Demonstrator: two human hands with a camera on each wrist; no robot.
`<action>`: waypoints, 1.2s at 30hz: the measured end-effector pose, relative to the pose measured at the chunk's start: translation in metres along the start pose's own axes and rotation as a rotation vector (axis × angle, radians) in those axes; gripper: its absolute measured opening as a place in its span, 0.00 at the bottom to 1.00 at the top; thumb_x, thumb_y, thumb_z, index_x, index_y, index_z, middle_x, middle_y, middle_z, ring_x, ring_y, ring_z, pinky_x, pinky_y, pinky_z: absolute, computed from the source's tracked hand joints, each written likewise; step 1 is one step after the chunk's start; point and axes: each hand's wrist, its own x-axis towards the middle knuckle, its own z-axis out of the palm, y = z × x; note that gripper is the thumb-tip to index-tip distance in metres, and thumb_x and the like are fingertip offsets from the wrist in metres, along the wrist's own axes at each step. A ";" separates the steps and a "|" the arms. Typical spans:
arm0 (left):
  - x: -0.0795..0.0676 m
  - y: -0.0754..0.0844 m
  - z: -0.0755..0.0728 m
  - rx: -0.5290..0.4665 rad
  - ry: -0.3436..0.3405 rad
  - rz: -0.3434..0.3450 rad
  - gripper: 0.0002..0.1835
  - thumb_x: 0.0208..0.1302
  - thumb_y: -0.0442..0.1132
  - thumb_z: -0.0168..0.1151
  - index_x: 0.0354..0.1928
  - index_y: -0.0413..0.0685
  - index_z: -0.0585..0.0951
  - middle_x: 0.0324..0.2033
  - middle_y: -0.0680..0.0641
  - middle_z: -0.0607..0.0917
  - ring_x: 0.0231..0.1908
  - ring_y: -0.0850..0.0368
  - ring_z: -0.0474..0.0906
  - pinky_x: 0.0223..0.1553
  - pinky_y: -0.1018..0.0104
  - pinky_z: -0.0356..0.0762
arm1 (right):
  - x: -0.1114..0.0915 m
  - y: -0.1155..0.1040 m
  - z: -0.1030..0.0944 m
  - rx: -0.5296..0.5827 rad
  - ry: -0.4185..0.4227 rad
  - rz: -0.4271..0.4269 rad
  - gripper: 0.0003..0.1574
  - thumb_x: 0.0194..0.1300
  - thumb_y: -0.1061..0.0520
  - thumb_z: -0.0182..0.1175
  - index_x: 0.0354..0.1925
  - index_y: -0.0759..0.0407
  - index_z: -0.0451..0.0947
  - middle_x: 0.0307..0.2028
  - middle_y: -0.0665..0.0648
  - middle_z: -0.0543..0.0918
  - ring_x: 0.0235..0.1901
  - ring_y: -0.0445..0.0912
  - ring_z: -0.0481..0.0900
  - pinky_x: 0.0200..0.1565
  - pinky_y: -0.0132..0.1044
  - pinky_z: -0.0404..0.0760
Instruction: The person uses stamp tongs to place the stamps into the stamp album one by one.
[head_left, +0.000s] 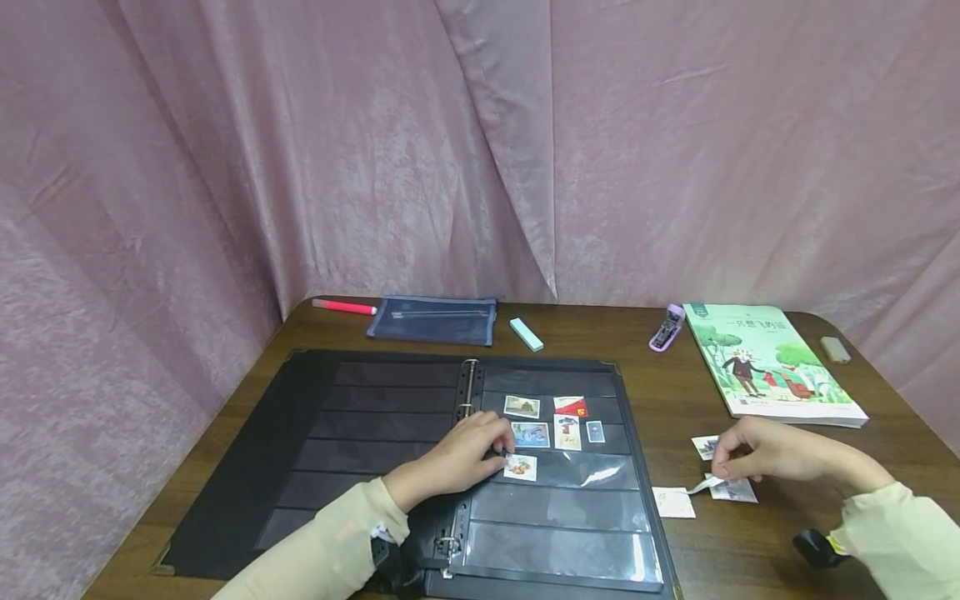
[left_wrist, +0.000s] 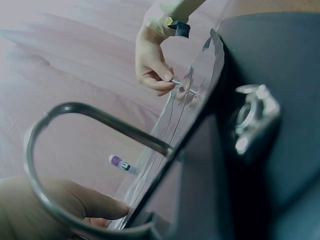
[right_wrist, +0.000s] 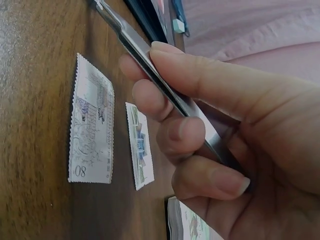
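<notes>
The right hand [head_left: 776, 452] is curled around a pair of metal tweezers [right_wrist: 134, 44], which is pinched between thumb and fingers with the shank lying along the palm. The tweezers' tip is directed left and downward, close to the edge of a pale stamp [head_left: 673, 503] on the table [head_left: 637, 387]; whether contact is made cannot be told. Two further loose stamps [right_wrist: 92, 125] are positioned beside the hand, one being marked "80".

The left hand [head_left: 467, 454] is placed over the ring side of the right-hand album page [head_left: 555, 550], with fingers slightly bent and the fingertips set at the left edge of a mounted stamp [head_left: 521, 468]. Whether anything is gripped by it cannot be told.

Five other stamps [head_left: 531, 435] are arranged above that one, in the upper rows of the page. The black album [head_left: 225, 475] is laid open, and its pages are carried on metal rings [head_left: 447, 546].

Beyond the album, a red pen [head_left: 345, 307], a blue zip pouch [head_left: 435, 322] and a light-blue block [head_left: 527, 334] are laid along the rear of the table. At the right, a purple item [head_left: 667, 327], an illustrated book [head_left: 776, 367] and a whitish block [head_left: 836, 350] are located. The rear is bounded by a pink curtain [head_left: 375, 133].
</notes>
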 end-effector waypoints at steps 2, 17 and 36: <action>0.000 0.000 0.000 0.001 0.001 -0.002 0.10 0.52 0.39 0.64 0.34 0.59 0.73 0.28 0.59 0.70 0.33 0.65 0.63 0.41 0.69 0.61 | 0.000 0.000 0.001 -0.005 0.000 -0.022 0.06 0.59 0.63 0.54 0.28 0.59 0.78 0.18 0.61 0.73 0.21 0.24 0.65 0.16 0.25 0.67; 0.000 0.002 -0.001 0.005 0.000 -0.010 0.10 0.52 0.39 0.64 0.33 0.59 0.73 0.27 0.59 0.70 0.33 0.65 0.63 0.41 0.69 0.61 | -0.015 -0.010 -0.014 -0.076 0.020 -0.037 0.07 0.60 0.64 0.54 0.31 0.55 0.78 0.22 0.56 0.76 0.23 0.24 0.67 0.18 0.26 0.69; -0.001 0.003 -0.002 0.003 0.009 0.000 0.10 0.52 0.38 0.64 0.33 0.58 0.73 0.26 0.58 0.70 0.32 0.65 0.63 0.40 0.70 0.61 | -0.023 -0.028 -0.031 -0.121 0.096 0.037 0.07 0.60 0.62 0.54 0.31 0.54 0.78 0.21 0.54 0.73 0.22 0.25 0.65 0.18 0.27 0.68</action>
